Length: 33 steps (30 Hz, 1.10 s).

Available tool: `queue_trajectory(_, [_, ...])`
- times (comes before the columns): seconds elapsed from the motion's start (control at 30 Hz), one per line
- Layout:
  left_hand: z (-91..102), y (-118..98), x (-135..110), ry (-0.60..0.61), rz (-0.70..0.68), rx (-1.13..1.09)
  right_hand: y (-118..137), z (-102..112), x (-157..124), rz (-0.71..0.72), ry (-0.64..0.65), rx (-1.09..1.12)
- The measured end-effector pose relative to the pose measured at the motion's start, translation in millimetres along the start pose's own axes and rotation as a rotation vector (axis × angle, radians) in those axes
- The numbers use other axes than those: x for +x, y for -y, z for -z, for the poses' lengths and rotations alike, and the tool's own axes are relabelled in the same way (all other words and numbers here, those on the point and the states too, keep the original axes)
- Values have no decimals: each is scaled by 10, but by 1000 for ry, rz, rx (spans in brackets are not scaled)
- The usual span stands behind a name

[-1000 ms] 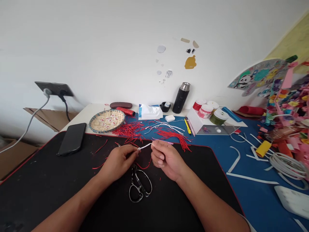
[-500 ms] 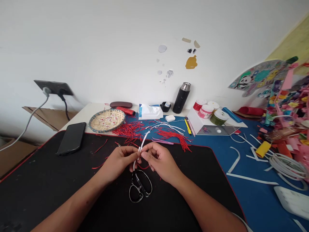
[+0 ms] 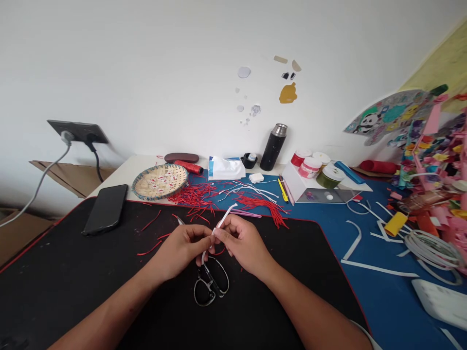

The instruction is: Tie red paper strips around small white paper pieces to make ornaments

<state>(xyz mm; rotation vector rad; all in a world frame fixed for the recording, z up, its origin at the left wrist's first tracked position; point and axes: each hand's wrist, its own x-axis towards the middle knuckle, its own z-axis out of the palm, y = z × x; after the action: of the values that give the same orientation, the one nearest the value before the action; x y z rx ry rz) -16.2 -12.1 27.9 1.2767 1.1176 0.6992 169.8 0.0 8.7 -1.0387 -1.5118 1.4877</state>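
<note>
Both your left hand (image 3: 182, 248) and right hand (image 3: 243, 244) pinch one flat white strip (image 3: 225, 217), fingertips closed | near far edge of black, red-edged mat (image 3: 262, 316) | hands together (apart a second ago), likely steadier control

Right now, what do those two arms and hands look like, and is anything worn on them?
They are a person's. The left hand and right hand are ungloved, with no ring, watch or bracelet visible. The left forearm and right forearm are uncovered; a pale edge, probably a sleeve, shows at lower right.
</note>
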Motion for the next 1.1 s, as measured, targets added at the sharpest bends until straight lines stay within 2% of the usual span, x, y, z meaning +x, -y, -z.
queue_trajectory(0.23, [18,27,1,18,2,40,-17,4,7,-37,8,6])
queue_trajectory(0.47, [20,48,30,40,44,-108,25,27,26,-51,36,96])
queue_trajectory(0.67, [18,42,24,60,44,-110,43,36,30,-66,48,91])
queue_trajectory(0.9, [36,58,26,87,52,-110,8,33,36,-23,5,63])
queue_trajectory(1.1, [31,93,16,141,38,-246,11,45,34,3,-20,47])
